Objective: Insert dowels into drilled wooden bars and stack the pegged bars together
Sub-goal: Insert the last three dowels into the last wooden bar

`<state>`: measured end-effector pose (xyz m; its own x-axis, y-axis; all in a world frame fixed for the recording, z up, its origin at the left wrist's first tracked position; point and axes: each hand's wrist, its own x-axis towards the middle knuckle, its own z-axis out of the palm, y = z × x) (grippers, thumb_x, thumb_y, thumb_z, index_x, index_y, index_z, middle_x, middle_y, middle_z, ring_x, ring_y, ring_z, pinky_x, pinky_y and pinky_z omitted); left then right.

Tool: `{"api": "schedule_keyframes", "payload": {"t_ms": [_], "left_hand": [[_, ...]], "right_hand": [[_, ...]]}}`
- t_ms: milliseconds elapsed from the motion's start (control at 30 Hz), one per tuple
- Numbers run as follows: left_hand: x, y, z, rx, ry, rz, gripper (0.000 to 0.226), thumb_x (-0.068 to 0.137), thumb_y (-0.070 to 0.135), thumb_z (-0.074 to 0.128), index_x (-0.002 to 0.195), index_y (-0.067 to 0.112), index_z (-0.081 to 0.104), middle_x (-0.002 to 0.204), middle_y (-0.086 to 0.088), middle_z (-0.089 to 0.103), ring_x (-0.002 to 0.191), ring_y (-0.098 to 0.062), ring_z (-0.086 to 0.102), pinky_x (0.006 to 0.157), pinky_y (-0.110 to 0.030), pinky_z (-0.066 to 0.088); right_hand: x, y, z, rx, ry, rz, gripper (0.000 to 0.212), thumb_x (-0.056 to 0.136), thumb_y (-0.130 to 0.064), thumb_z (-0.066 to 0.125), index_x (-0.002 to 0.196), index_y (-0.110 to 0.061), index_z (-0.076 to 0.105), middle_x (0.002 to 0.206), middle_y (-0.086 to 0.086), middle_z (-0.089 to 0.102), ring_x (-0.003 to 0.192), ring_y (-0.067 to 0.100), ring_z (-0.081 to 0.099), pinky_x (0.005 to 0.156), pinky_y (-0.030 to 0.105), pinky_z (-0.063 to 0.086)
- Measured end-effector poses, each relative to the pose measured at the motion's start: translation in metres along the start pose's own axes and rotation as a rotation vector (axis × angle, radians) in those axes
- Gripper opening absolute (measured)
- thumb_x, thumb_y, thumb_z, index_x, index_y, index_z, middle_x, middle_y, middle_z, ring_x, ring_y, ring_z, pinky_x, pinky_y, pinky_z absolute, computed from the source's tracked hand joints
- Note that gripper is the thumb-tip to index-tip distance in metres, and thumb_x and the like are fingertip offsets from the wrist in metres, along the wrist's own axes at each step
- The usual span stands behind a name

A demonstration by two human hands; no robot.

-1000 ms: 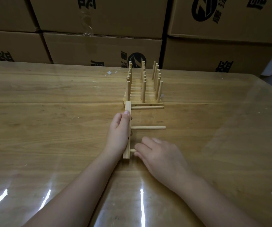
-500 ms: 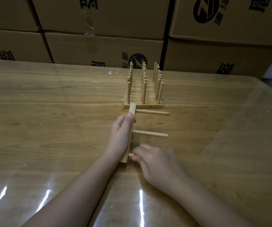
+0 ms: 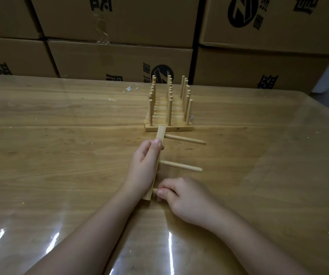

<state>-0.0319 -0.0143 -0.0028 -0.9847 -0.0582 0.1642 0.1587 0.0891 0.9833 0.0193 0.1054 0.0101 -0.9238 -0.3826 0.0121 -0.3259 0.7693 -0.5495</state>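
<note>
A light wooden bar (image 3: pixel 160 133) lies lengthwise away from me in the middle of the table, its near part covered by my left hand (image 3: pixel 144 166), which grips it. Two dowels stick out of its right side: a far dowel (image 3: pixel 185 139) and a middle dowel (image 3: pixel 180 166). My right hand (image 3: pixel 183 197) pinches a third dowel (image 3: pixel 154 190) at the bar's near end; only its short tip shows beside the bar. Just beyond the bar stands the group of pegged bars (image 3: pixel 169 127), rows of dowels pointing up.
The wooden table (image 3: pixel 60 145) is covered by a glossy clear sheet with glare near me. Stacked cardboard boxes (image 3: pixel 120 56) line the far edge right behind the pegged bars. A white scrap (image 3: pixel 129 88) lies at the far middle.
The bar has tilted, its far end swinging right toward the pegged bars. My right hand's fingers have curled tighter around the near dowel at the bar.
</note>
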Motion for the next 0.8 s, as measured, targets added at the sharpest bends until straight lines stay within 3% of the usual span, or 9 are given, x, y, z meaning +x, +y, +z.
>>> {"api": "schedule_keyframes", "payload": {"t_ms": [67, 200, 267, 400, 500, 567, 633, 700, 800], "left_hand": [[0.001, 0.000, 0.001, -0.021, -0.006, -0.028, 0.029, 0.098, 0.030, 0.047, 0.073, 0.021, 0.058, 0.054, 0.015, 0.046, 0.062, -0.010, 0.045, 0.065, -0.031, 0.038], [0.005, -0.001, 0.000, -0.027, 0.094, -0.067, 0.029, 0.099, 0.030, 0.046, 0.076, 0.018, 0.060, 0.069, 0.003, 0.053, 0.064, -0.004, 0.050, 0.064, -0.018, 0.042], [0.006, -0.002, 0.000, -0.035, 0.136, -0.092, 0.030, 0.099, 0.032, 0.044, 0.080, 0.017, 0.062, 0.077, 0.000, 0.058, 0.075, -0.010, 0.053, 0.073, -0.026, 0.042], [0.006, -0.002, -0.001, -0.063, 0.180, -0.118, 0.032, 0.100, 0.034, 0.041, 0.082, 0.018, 0.062, 0.078, 0.000, 0.061, 0.079, -0.016, 0.055, 0.077, -0.034, 0.043], [0.007, -0.002, -0.001, -0.063, 0.179, -0.120, 0.031, 0.100, 0.033, 0.041, 0.084, 0.017, 0.062, 0.078, -0.001, 0.060, 0.076, -0.014, 0.055, 0.072, -0.028, 0.044], [0.008, -0.003, 0.000, -0.029, 0.157, -0.095, 0.032, 0.100, 0.032, 0.042, 0.090, 0.011, 0.064, 0.081, -0.002, 0.060, 0.070, -0.003, 0.055, 0.062, -0.013, 0.043], [0.007, -0.003, 0.000, -0.011, 0.125, -0.072, 0.033, 0.100, 0.030, 0.042, 0.094, 0.007, 0.065, 0.082, -0.003, 0.061, 0.061, 0.006, 0.054, 0.052, -0.006, 0.041], [0.006, -0.002, 0.000, -0.022, 0.092, -0.072, 0.031, 0.100, 0.030, 0.043, 0.092, 0.010, 0.065, 0.078, -0.001, 0.060, 0.056, 0.008, 0.053, 0.050, -0.006, 0.041], [0.004, 0.000, 0.000, -0.043, 0.028, -0.088, 0.030, 0.099, 0.032, 0.043, 0.088, 0.015, 0.065, 0.071, 0.002, 0.057, 0.058, 0.000, 0.054, 0.050, -0.013, 0.044]], "right_hand": [[-0.004, 0.000, 0.005, -0.057, 0.103, -0.056, 0.023, 0.093, -0.039, 0.044, 0.092, -0.026, 0.064, 0.095, -0.006, 0.066, 0.090, 0.016, 0.058, 0.071, 0.030, 0.042], [-0.010, -0.001, 0.003, -0.297, 0.293, -0.207, 0.026, 0.092, -0.040, 0.045, 0.093, -0.021, 0.062, 0.089, -0.004, 0.060, 0.080, 0.017, 0.058, 0.060, 0.028, 0.037], [-0.009, 0.001, -0.003, -0.350, 0.392, -0.274, 0.026, 0.090, -0.036, 0.047, 0.088, -0.017, 0.064, 0.082, -0.002, 0.058, 0.073, 0.018, 0.057, 0.058, 0.028, 0.042], [-0.009, 0.011, -0.010, -0.233, 0.646, -0.406, 0.023, 0.093, -0.026, 0.049, 0.093, -0.012, 0.067, 0.088, 0.002, 0.058, 0.081, 0.018, 0.053, 0.070, 0.030, 0.043], [-0.009, 0.020, -0.021, -0.296, 0.835, -0.275, 0.026, 0.092, -0.027, 0.046, 0.104, -0.015, 0.066, 0.099, 0.004, 0.057, 0.093, 0.020, 0.047, 0.078, 0.030, 0.037], [-0.007, 0.025, -0.028, -0.346, 0.785, -0.165, 0.031, 0.092, -0.032, 0.044, 0.112, -0.018, 0.063, 0.105, 0.003, 0.057, 0.098, 0.020, 0.048, 0.081, 0.031, 0.036], [-0.006, 0.031, -0.033, -0.283, 0.614, -0.106, 0.037, 0.093, -0.039, 0.043, 0.116, -0.018, 0.062, 0.103, -0.001, 0.061, 0.095, 0.018, 0.055, 0.079, 0.032, 0.041], [-0.006, 0.034, -0.037, -0.179, 0.458, -0.104, 0.035, 0.094, -0.039, 0.045, 0.114, -0.017, 0.063, 0.099, -0.003, 0.063, 0.091, 0.016, 0.058, 0.075, 0.031, 0.046], [-0.003, 0.035, -0.034, -0.225, 0.325, -0.113, 0.033, 0.096, -0.037, 0.041, 0.111, -0.018, 0.063, 0.099, -0.003, 0.060, 0.089, 0.015, 0.057, 0.070, 0.030, 0.045]]}}
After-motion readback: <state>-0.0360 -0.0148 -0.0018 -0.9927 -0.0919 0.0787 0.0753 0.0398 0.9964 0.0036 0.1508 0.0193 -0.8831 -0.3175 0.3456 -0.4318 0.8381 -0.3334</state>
